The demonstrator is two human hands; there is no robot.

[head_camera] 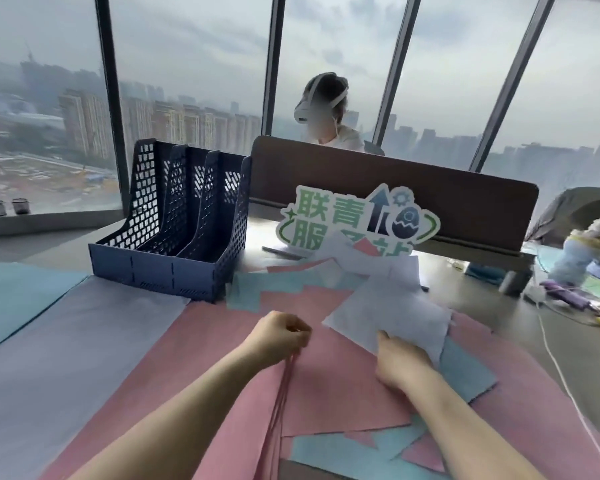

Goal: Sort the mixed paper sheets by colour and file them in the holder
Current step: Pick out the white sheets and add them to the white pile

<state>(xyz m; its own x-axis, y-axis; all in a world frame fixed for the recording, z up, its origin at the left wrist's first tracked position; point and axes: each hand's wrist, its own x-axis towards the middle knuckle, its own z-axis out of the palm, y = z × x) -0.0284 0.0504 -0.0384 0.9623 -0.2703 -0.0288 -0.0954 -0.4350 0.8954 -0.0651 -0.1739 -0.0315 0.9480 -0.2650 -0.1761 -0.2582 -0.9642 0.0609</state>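
My left hand [280, 336] is pinching a pink stack [284, 393]; my right hand [400, 362] is gripping a white sheet [388, 306]. Mixed sheets [291, 289] are lying ahead; the far-left holder [174, 223] is standing empty.

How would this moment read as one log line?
left hand grips pink sheets | right hand on white sheet | holder empty
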